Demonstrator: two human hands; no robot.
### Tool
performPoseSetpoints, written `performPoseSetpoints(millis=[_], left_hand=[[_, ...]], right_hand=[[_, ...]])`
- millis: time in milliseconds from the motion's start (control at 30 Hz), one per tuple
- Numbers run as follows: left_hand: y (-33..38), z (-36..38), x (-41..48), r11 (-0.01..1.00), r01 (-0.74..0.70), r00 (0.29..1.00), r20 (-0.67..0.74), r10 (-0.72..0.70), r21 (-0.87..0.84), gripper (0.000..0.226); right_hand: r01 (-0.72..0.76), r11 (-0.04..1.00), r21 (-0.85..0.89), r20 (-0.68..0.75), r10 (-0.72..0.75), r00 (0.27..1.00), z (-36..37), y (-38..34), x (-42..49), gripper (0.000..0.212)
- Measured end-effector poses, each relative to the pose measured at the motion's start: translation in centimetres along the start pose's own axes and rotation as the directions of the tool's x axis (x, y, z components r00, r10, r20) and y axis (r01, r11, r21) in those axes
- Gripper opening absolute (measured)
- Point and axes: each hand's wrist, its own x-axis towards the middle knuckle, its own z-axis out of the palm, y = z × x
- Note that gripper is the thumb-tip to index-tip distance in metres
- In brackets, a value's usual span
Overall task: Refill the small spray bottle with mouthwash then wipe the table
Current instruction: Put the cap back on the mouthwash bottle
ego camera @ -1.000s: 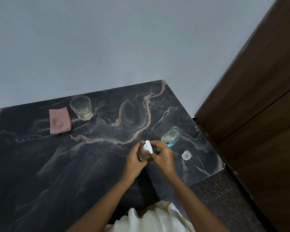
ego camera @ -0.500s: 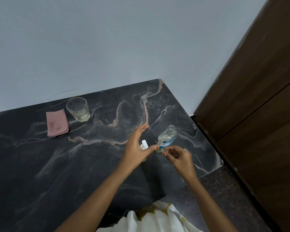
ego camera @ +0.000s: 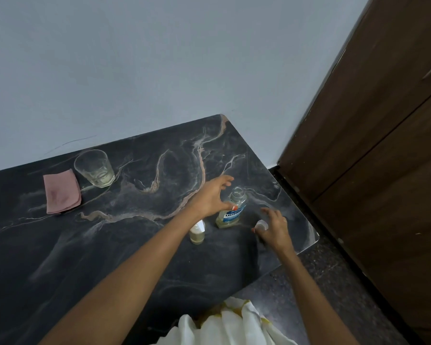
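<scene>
Left hand (ego camera: pixel 209 199), fingers spread and empty, thumb touching the upright uncapped mouthwash bottle (ego camera: pixel 230 212) just right of it, near the table's (ego camera: pixel 135 245) right edge.

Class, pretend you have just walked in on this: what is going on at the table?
A person works at a dark marble table. The left hand, fingers spread, reaches for the uncapped mouthwash bottle. The right hand is over the white cap near the table's edge; whether it grips it is unclear. The small spray bottle stands upright beside the left forearm, sprayer on, pale liquid inside. A glass and a pink cloth sit untouched at the far left.
</scene>
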Motion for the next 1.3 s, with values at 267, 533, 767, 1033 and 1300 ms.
performPoseSetpoints(millis=[267,533,767,1033,1300], left_hand=[[-0.6,0.3,0.9,0.999,0.038,0.999,0.003,-0.038,0.039,0.054],[-0.5,0.4,1.0,0.997,0.073,0.997,-0.016,-0.072,0.037,0.044],[-0.2,0.5,1.0,0.992,0.118,0.992,-0.039,-0.116,0.034,0.043],[0.0,0.5,1.0,0.990,0.140,0.990,-0.030,-0.140,0.030,0.043],[0.1,0.4,0.9,0.984,0.169,0.985,-0.027,-0.168,0.057,0.044]], right_hand=[[-0.087,0.995,-0.041,0.092,0.091,0.992,0.9,1.7,0.8,0.047],[-0.043,0.987,0.158,0.039,0.037,0.999,-0.1,-0.1,0.6,0.046],[0.106,0.979,0.174,0.023,-0.112,0.993,-3.8,-5.1,0.3,0.038],[0.288,0.954,0.079,0.025,-0.291,0.956,-6.3,-8.7,0.4,0.033],[0.444,0.890,-0.107,0.109,-0.433,0.895,-6.8,-11.0,0.8,0.037]])
